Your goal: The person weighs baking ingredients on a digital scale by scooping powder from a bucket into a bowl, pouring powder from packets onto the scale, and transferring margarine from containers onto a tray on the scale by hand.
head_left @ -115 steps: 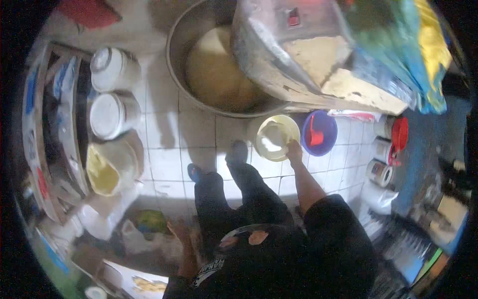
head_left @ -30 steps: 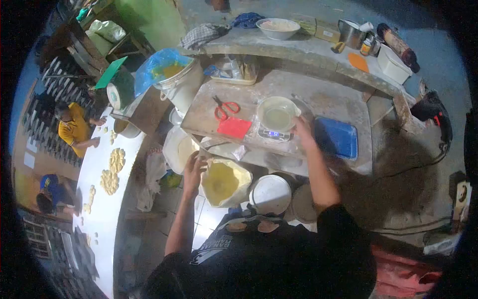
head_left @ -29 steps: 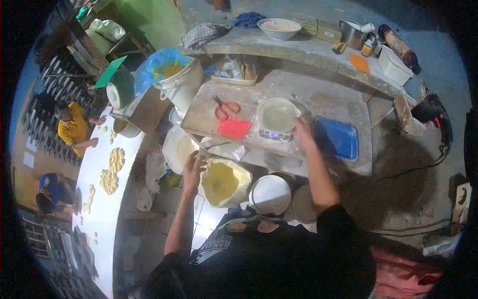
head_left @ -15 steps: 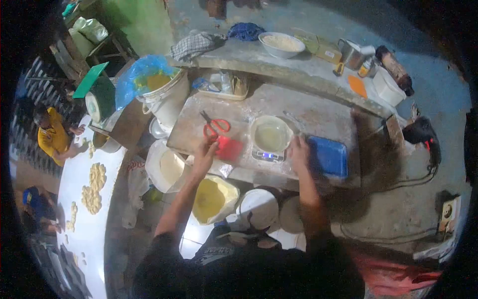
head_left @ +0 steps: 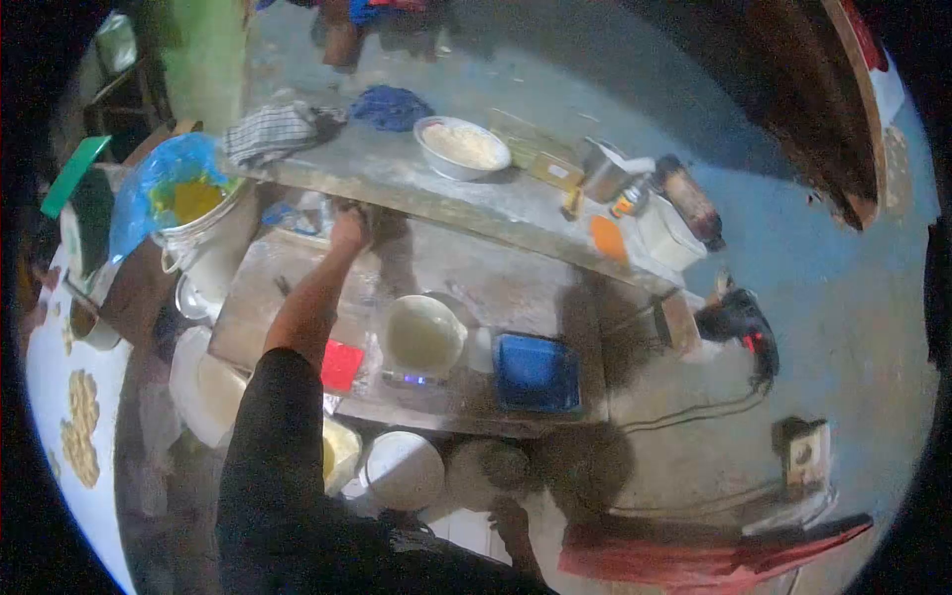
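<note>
The left hand (head_left: 349, 228) is stretched out to the back of the table (head_left: 268, 288), at the right end of a small tray of plastic bags (head_left: 297, 218); whether its fingers are closed on anything I cannot tell. The right hand (head_left: 511, 523) is low near the body, above the floor (too deep in shadow to tell if it grips). The pale bowl (head_left: 424, 335) rests on a scale (head_left: 416, 380) with a lit display, between a red packet (head_left: 342, 365) and a blue tray (head_left: 536, 372).
</note>
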`<action>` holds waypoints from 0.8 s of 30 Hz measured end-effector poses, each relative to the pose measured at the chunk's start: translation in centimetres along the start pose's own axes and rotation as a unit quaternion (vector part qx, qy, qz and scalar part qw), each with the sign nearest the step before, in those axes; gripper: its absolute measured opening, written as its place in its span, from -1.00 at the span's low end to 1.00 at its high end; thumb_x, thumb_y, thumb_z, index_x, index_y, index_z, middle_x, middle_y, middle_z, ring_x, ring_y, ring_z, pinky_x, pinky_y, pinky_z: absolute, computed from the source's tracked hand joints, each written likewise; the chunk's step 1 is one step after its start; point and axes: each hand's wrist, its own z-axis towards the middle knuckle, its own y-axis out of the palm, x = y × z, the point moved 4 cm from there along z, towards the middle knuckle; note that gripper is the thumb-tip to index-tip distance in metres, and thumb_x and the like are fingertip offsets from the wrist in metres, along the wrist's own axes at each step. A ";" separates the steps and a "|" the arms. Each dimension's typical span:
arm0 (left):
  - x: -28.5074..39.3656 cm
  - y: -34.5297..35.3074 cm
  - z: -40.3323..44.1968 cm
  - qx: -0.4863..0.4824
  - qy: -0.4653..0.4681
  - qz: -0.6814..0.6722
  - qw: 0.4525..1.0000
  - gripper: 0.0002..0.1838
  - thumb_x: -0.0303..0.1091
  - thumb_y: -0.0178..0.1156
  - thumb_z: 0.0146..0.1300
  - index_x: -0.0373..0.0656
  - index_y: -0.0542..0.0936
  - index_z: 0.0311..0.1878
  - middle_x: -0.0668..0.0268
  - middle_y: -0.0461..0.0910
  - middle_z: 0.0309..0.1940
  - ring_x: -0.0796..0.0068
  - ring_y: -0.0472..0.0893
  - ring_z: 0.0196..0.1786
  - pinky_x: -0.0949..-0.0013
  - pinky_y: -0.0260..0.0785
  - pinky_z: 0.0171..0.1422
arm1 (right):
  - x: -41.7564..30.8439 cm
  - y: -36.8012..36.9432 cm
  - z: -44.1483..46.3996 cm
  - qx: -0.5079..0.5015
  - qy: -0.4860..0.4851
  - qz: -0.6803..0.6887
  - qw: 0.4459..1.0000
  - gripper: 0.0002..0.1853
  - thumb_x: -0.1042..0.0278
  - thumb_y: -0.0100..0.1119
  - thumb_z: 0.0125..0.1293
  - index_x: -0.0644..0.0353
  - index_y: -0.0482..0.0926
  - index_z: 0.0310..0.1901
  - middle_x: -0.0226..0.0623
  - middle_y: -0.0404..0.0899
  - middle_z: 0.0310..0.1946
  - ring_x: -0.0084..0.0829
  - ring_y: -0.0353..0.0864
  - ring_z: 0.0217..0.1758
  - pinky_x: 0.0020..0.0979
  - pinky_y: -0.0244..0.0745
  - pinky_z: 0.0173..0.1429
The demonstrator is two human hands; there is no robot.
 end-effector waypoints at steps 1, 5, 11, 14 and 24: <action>-0.1 1.0 0.9 -0.005 0.007 -0.002 1.000 -0.65 -0.19 0.09 0.24 -0.26 0.57 -0.05 -0.10 0.64 -0.17 -0.10 0.64 -0.09 -0.10 0.48 -0.06 | 2.0 0.1 -0.7 -0.029 0.031 0.212 0.976 -0.72 0.37 0.13 0.33 0.19 0.56 0.05 -0.32 0.70 -0.27 -0.41 0.66 -0.44 -0.42 0.56 -0.46; 0.2 -2.0 2.8 0.091 0.086 -0.125 0.984 -0.67 -0.12 0.17 0.19 -0.23 0.66 -0.25 -0.09 0.65 -0.35 -0.09 0.66 -0.20 -0.05 0.49 -0.11 | 3.7 1.4 -0.9 0.027 0.158 0.042 0.986 -0.71 0.37 0.13 0.37 0.27 0.55 0.07 -0.19 0.67 -0.26 -0.43 0.66 -0.40 -0.45 0.56 -0.48; 0.1 -12.2 -5.8 0.001 -0.088 -0.201 0.976 -0.56 -0.06 0.10 0.32 -0.31 0.67 -0.38 -0.03 0.63 -0.50 0.01 0.62 -0.41 0.11 0.42 -0.29 | 1.0 8.5 8.3 -0.210 0.091 0.371 0.900 -0.72 0.19 0.03 0.48 0.22 0.59 -0.04 -0.31 0.65 -0.28 -0.46 0.60 -0.33 -0.38 0.53 -0.27; 5.2 -22.6 -15.7 -0.102 -0.107 -0.246 0.958 -0.53 -0.07 -0.01 0.43 -0.32 0.68 -0.28 0.01 0.65 -0.48 0.09 0.60 -0.44 0.12 0.42 -0.29 | -15.9 13.7 5.8 -0.280 -0.044 0.006 0.959 -0.64 0.13 0.03 0.48 0.26 0.52 0.08 -0.22 0.61 -0.15 -0.44 0.64 -0.24 -0.34 0.60 -0.17; 6.9 -32.5 -33.4 -0.313 -0.094 -0.315 0.891 -0.60 -0.17 0.09 0.46 -0.37 0.61 0.03 0.15 0.70 -0.32 0.42 0.64 -0.29 0.32 0.50 -0.17 | -24.4 27.1 0.9 -0.478 0.156 0.553 0.665 -0.36 -0.22 -0.03 0.41 0.08 0.30 0.32 -0.15 0.40 0.24 -0.15 0.37 0.35 0.04 0.41 0.30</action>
